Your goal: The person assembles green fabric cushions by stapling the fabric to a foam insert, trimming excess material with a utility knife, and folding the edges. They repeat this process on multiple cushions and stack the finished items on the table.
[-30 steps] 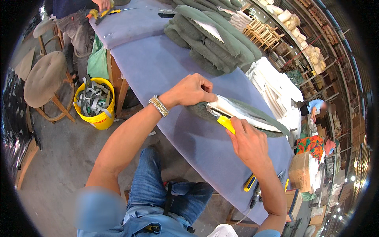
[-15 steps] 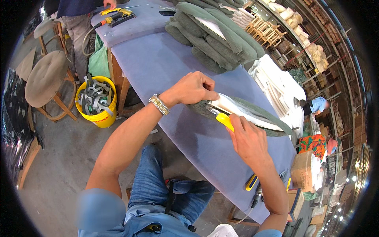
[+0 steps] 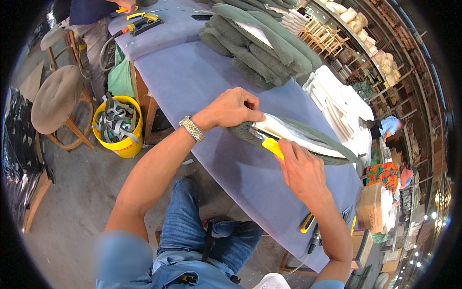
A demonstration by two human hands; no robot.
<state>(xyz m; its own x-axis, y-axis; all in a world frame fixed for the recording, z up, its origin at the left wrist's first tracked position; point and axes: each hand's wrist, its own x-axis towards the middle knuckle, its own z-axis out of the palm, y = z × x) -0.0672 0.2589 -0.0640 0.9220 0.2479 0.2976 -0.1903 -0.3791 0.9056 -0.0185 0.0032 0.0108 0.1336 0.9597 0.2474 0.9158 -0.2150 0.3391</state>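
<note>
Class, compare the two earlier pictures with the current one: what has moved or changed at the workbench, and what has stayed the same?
Little has changed. The left hand still presses down on the near end of the green-covered cushion piece, and the right hand still holds the yellow-handled tool against its edge. At the far end of the bench, another person's yellow tools have come more fully into view as the camera shifted. The yellow bucket stayed put.

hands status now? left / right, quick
Left hand: closed, pinching the edge of the green upholstered piece.
Right hand: closed around a yellow-handled tool, tip at that piece.
</note>
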